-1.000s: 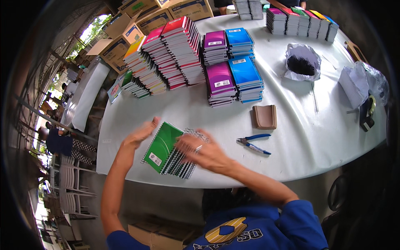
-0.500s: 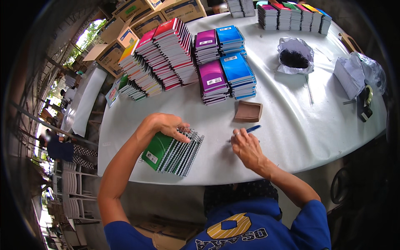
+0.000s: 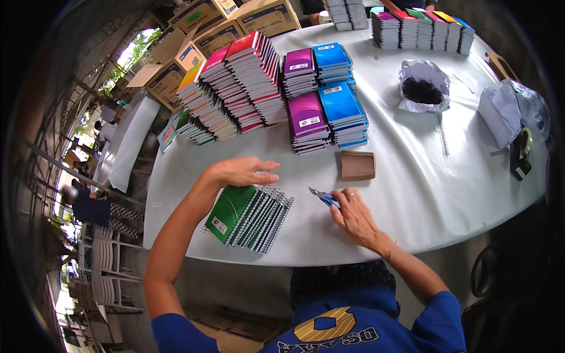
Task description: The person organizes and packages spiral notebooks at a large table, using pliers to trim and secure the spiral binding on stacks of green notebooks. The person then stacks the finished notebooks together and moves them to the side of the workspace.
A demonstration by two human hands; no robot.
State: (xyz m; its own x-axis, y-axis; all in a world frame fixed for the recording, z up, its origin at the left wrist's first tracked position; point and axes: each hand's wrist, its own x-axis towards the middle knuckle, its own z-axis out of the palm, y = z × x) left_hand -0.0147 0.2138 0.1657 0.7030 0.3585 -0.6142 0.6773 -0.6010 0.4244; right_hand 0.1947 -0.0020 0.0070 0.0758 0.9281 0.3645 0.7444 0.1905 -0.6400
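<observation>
Overlapping green spiral-bound notebooks [image 3: 234,209], fanned sideways

Hidden in the grip

The fingers of the right hand [image 3: 356,220] hide much of the pliers [image 3: 325,197]. Down-left from the left hand [image 3: 244,172] and its fingers, the label [image 3: 219,226] bears print too small to read.

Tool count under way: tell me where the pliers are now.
In the head view, the pliers are in the right hand, to the right of the green notebooks by the left hand and nearer the person than the brown block.
</observation>
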